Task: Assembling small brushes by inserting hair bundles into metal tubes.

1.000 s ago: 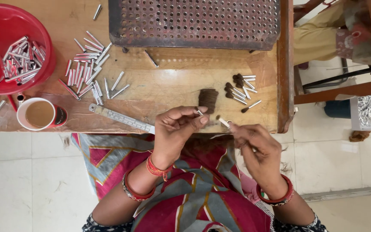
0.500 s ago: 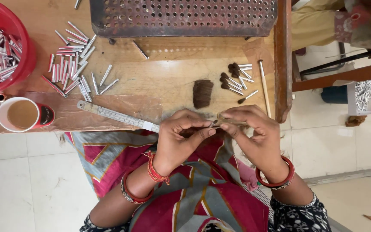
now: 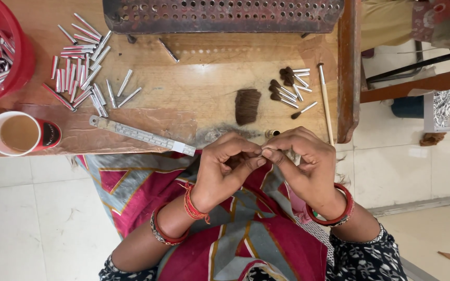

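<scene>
The left hand (image 3: 230, 166) and the right hand (image 3: 300, 158) meet fingertip to fingertip just off the near edge of the wooden table (image 3: 204, 93), above the lap, both pinched tight on one small piece that the fingers hide almost wholly, so its kind cannot be told. Just beyond the hands lie a dark tuft of bristles (image 3: 247, 106), a small brass ferrule (image 3: 272, 133) and a metal ruler (image 3: 141, 135), with a cluster of finished little brushes (image 3: 289, 88) and a thin white stick (image 3: 325, 101) to the right. Farther left, loose metal tubes (image 3: 82, 70) are scattered near a red tub (image 3: 6, 52) holding more, and a cup of tea (image 3: 19, 134) stands at the table's edge.
</scene>
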